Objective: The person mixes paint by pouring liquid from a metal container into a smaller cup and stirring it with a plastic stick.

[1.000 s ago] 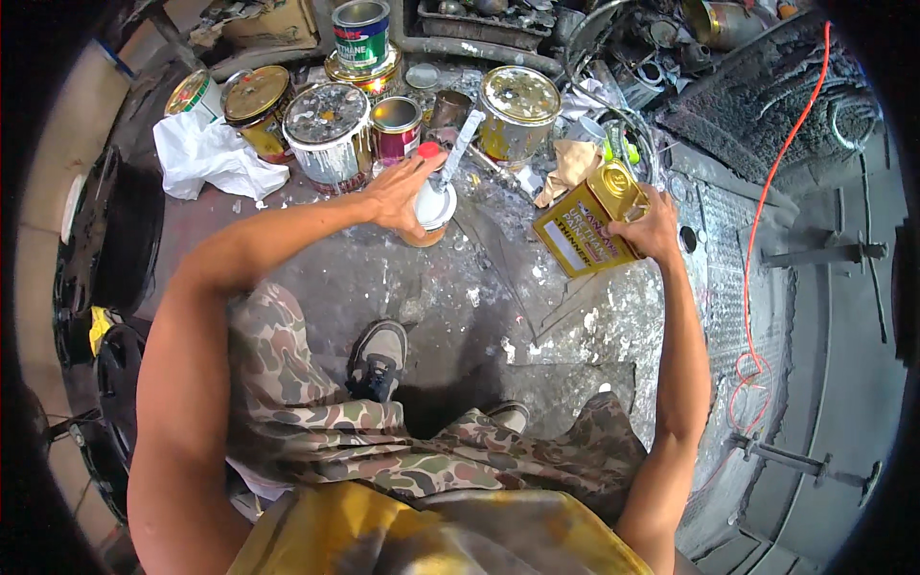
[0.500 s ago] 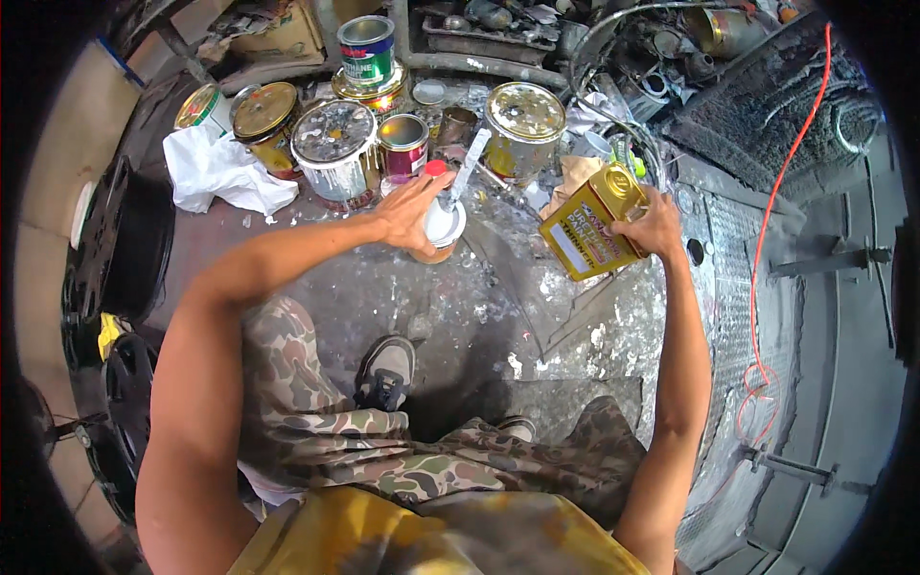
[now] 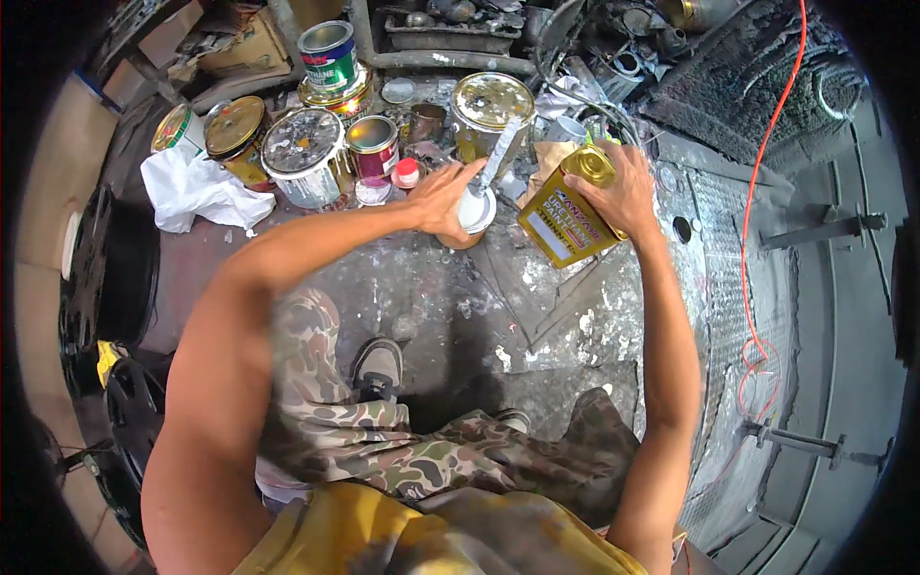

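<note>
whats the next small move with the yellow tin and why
Probably tip the yellow tin a bit further toward the small cup. The right hand holds it tilted beside the cup, the left hand steadies the cup, and a stick stands in it.

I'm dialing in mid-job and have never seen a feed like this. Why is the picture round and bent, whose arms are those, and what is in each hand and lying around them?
There is no machine: a person works with bare hands, and a wide fisheye camera on their head looks down, so straight edges curve near the rim. The arms coming from the lower edge are their own. The left hand grips a small cup of white paint with a stir stick standing in it. The right hand holds a tilted yellow rectangular tin by its top. Behind them on the paint-spattered floor stand several paint cans, some lidded, a white rag, and an orange cable at the right.
</note>
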The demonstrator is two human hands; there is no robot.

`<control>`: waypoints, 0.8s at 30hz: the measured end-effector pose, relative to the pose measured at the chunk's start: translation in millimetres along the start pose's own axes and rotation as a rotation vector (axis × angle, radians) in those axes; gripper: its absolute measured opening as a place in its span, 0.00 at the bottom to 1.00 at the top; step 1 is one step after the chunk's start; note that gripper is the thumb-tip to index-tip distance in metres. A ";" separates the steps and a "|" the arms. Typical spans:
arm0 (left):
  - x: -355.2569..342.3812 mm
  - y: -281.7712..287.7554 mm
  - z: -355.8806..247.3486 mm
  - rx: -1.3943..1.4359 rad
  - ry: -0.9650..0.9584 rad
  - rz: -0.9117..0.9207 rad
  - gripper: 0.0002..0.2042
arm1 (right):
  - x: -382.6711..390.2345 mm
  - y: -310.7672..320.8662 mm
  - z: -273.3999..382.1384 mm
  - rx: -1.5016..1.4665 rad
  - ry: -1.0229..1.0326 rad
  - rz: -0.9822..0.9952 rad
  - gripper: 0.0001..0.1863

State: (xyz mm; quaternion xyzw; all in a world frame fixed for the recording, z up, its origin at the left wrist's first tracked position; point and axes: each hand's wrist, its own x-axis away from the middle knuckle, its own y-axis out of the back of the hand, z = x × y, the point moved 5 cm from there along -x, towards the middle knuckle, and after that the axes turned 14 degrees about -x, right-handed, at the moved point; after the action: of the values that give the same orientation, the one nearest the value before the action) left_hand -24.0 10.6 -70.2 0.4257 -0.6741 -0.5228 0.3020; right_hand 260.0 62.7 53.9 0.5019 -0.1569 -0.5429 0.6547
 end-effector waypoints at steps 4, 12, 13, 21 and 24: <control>-14.2 -8.7 -16.6 0.012 0.007 0.002 0.67 | -2.6 -2.3 -0.5 -0.008 0.030 0.016 0.33; -29.3 -26.2 -27.7 0.021 -0.022 0.023 0.68 | 12.2 54.9 -62.0 -0.059 -0.005 -0.212 0.23; -29.8 -27.1 -30.5 0.014 -0.020 0.039 0.68 | 18.1 62.7 -76.4 -0.075 -0.034 -0.233 0.22; -26.4 -29.8 -36.9 -0.025 -0.015 0.055 0.65 | 84.6 90.5 -177.3 0.110 -0.354 -0.282 0.20; -33.3 -29.9 -38.7 -0.031 -0.046 0.059 0.66 | 133.1 86.1 -237.7 0.262 -0.306 -0.215 0.19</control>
State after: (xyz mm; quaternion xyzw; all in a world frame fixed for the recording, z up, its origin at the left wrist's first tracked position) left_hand 31.9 20.1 -87.2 0.3888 -0.6849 -0.5337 0.3079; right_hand 534.1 54.9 -26.3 0.5081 -0.2692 -0.6544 0.4911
